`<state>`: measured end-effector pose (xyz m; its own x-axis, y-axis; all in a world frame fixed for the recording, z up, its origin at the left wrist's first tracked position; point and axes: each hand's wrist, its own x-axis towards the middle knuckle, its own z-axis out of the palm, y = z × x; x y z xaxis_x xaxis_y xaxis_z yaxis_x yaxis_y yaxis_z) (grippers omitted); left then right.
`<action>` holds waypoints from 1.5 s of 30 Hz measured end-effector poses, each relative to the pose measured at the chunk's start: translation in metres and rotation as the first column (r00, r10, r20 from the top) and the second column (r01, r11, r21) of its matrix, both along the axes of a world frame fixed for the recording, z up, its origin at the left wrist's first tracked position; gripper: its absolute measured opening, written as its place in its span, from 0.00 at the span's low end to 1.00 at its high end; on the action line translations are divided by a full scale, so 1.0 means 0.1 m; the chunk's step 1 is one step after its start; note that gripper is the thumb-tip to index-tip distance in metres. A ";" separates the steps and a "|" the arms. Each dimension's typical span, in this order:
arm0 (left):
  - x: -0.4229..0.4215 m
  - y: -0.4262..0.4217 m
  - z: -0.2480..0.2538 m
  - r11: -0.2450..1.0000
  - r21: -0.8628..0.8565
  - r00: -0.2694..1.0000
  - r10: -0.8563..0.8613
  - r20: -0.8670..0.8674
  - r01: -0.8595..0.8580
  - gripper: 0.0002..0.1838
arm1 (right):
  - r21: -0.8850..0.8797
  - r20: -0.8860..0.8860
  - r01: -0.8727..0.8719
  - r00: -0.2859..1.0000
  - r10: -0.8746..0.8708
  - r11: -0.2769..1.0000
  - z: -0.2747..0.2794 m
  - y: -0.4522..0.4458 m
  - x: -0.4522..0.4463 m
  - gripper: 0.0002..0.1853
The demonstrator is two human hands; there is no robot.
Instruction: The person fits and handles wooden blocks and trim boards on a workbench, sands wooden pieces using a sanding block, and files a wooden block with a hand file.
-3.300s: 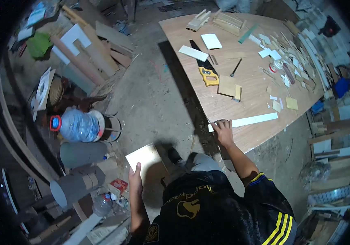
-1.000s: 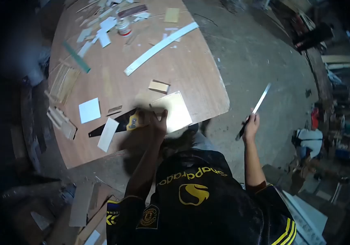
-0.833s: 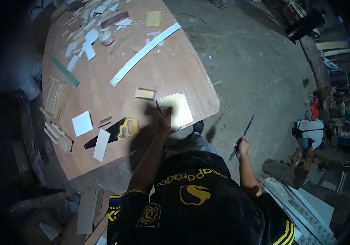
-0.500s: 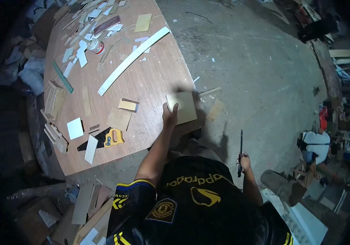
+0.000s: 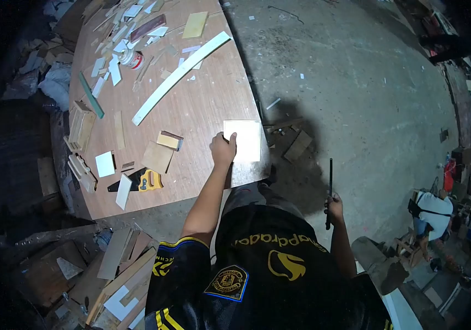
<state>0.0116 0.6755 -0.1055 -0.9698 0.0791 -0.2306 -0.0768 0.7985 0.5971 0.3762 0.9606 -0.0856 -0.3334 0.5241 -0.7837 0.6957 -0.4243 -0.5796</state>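
Observation:
My left hand (image 5: pixel 224 149) grips a pale square board (image 5: pixel 247 142) by its left edge, with the thumb on top. The board sits at the right edge of the wooden table (image 5: pixel 191 110), near its front corner. Out to the right, over the floor, my right hand (image 5: pixel 334 208) is wrapped round the handle of a long, thin dark tool (image 5: pixel 331 175). This tool points away from me and looks edge-on, so its exact kind is unclear.
A yellow-handled handsaw (image 5: pixel 148 180) lies on the table under a white strip (image 5: pixel 124 191). Around it are a brown square piece (image 5: pixel 157 158), a long pale strip (image 5: pixel 180 74) and a jar (image 5: pixel 131 59). Offcuts (image 5: pixel 298 146) lie on the floor (image 5: pixel 356 99).
The board, earlier tilted, now looks flatter at the table edge, with my left hand still on it. My right hand still holds the dark tool. The whole view has shifted slightly.

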 end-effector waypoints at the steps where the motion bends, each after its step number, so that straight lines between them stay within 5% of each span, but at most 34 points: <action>1: -0.02 0.01 -0.02 1.000 0.005 1.000 -0.004 0.009 0.004 0.30 | 0.005 0.009 0.004 1.000 -0.004 1.000 0.03 -0.03 0.02 0.07; 8: -0.35 0.10 0.02 0.995 0.012 0.990 -0.096 -0.103 0.098 0.31 | -0.068 0.116 -0.070 0.990 0.078 0.995 -0.08 -0.04 0.24 0.12; 11: -0.35 0.28 0.31 0.985 -0.128 0.993 -0.118 -0.001 0.117 0.36 | -0.030 0.190 -0.051 0.980 0.056 0.998 -0.09 -0.01 0.24 0.15; 13: -0.13 0.44 0.50 0.986 -0.164 1.000 -0.015 -0.019 0.012 0.47 | -0.009 0.170 -0.003 0.985 0.004 1.000 -0.08 0.01 0.20 0.15; 16: 0.22 0.52 0.43 0.958 -0.273 0.988 -0.045 0.148 0.084 0.66 | -0.001 0.142 0.012 0.990 -0.012 1.000 -0.03 -0.02 0.08 0.15; 22: 0.20 0.37 0.24 0.898 -0.342 0.960 -0.274 0.056 0.277 0.66 | 0.003 0.124 -0.062 0.990 0.061 0.998 0.09 -0.16 -0.24 0.17; 25: -0.06 0.28 0.19 0.815 -0.391 0.886 -0.464 0.004 0.428 0.62 | -0.038 0.065 0.030 0.998 -0.027 0.999 0.13 -0.27 -0.41 0.17; 27: -0.31 0.22 0.33 0.596 -0.431 0.688 -0.720 0.087 0.678 0.59 | -0.094 0.020 0.005 1.000 -0.003 0.996 0.25 -0.31 -0.58 0.17; 28: -0.40 0.16 0.32 0.549 -0.435 0.608 -0.794 -0.006 0.713 0.60 | -0.092 0.044 -0.026 0.999 0.030 0.995 0.24 -0.32 -0.65 0.19; 31: -0.61 0.14 0.41 0.463 -0.379 0.486 -0.873 -0.040 0.801 0.63 | -0.059 -0.008 -0.062 0.998 0.061 0.996 0.44 -0.45 -0.97 0.21; 35: -0.54 0.35 0.08 0.610 -0.182 0.503 -0.759 -0.414 0.771 0.62 | -0.055 -0.119 -0.097 0.989 0.090 0.994 0.71 -0.62 -1.42 0.30; 42: -0.38 0.59 -0.26 0.707 -0.307 0.618 -0.706 -0.345 0.637 0.55 | 0.009 -0.187 -0.260 0.948 0.257 0.965 1.22 -0.87 -2.33 0.33; 44: -0.43 0.55 -0.54 0.577 -0.718 0.410 -0.807 -0.426 0.390 0.52 | 0.153 -0.150 -0.465 0.861 0.486 0.872 1.39 -0.89 -2.56 0.30; 45: -0.44 0.54 -0.52 0.575 -0.719 0.412 -0.807 -0.423 0.390 0.52 | 0.150 -0.150 -0.467 0.860 0.487 0.871 1.41 -0.88 -2.65 0.30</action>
